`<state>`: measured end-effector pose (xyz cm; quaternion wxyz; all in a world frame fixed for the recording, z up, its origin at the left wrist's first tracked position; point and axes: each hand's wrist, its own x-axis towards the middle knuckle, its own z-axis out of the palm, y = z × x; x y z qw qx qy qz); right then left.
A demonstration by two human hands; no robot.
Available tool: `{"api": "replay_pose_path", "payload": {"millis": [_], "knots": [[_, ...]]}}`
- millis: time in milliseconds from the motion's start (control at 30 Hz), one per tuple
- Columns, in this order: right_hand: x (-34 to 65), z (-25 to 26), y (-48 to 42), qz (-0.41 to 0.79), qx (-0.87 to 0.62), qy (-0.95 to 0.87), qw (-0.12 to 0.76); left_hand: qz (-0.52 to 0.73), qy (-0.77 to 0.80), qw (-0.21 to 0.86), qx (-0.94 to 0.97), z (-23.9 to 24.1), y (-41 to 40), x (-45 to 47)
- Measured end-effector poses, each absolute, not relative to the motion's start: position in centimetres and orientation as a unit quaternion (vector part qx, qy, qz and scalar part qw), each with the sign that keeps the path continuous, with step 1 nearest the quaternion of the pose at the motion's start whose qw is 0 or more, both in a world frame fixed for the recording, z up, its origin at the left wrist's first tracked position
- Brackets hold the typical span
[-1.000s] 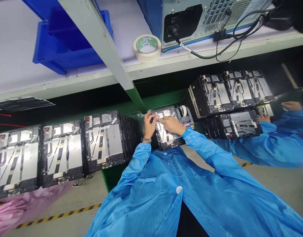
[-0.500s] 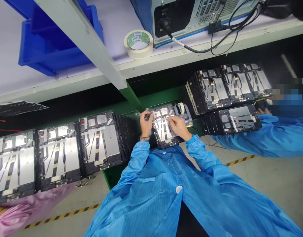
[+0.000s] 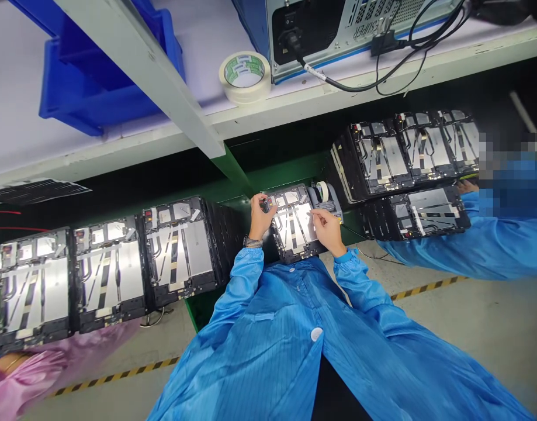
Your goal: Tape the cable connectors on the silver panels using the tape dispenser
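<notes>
A black-framed device panel with silver foil sheets and dark strips (image 3: 292, 225) lies on the green bench edge in front of me. My left hand (image 3: 260, 217) grips its upper left corner. My right hand (image 3: 327, 229) is over the panel's right side, with finger and thumb pinched on what looks like a thin strip of tape (image 3: 314, 214). A tape dispenser with a white roll (image 3: 324, 196) stands just beyond the panel, close to my right hand.
Rows of similar black panels (image 3: 180, 251) stand to the left and right. A co-worker's blue sleeve (image 3: 505, 245) reaches in at the right. Overhead is a white shelf (image 3: 294, 99) holding a masking tape roll (image 3: 245, 77), a blue bin (image 3: 88, 99) and a cabled metal case (image 3: 338, 35).
My right hand has moved right and back from the panel's middle to its right side, its fingers now pinched. My left hand has shifted slightly to the panel's corner.
</notes>
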<state>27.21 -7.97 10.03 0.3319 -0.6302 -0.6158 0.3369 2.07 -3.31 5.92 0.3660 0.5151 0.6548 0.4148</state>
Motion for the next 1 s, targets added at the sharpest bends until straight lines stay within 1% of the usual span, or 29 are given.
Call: {"api": "replay_pose_path", "payload": {"millis": [167,233,333,467,633,733,833,933,1000], "knots": [[28.2,8.6,-8.7,0.3,-0.665,-0.585,0.354,0.445,0.67,0.4,0.44,5.6,-4.8,2.6],[28.8,7.4,-9.3,0.335,-0.653,-0.581,0.352,0.446,0.682,0.428,0.391,5.3,-7.3,2.7],[29.6,6.0,-10.5,0.418,-0.617,-0.575,0.338,0.394,0.683,0.477,0.388,5.4,-12.1,3.3],[29.8,5.7,-12.0,0.449,-0.599,-0.563,0.351,0.345,0.628,0.514,0.473,7.4,-16.5,5.2],[29.1,8.1,-13.3,0.482,-0.59,-0.523,0.383,0.378,0.577,0.533,0.49,11.1,-17.1,6.8],[28.4,11.5,-14.2,0.511,-0.562,-0.523,0.386,0.402,0.572,0.497,0.514,15.1,-17.4,6.0],[26.2,16.1,-15.2,0.554,-0.503,-0.56,0.356,0.431,0.598,0.431,0.521,20.5,-18.4,3.3],[21.2,20.2,-15.8,0.607,-0.424,-0.594,0.316,0.442,0.649,0.339,0.518,25.5,-19.4,-2.3],[16.8,21.7,-15.7,0.636,-0.364,-0.619,0.283,0.436,0.69,0.271,0.51,27.4,-20.2,-7.1]]}}
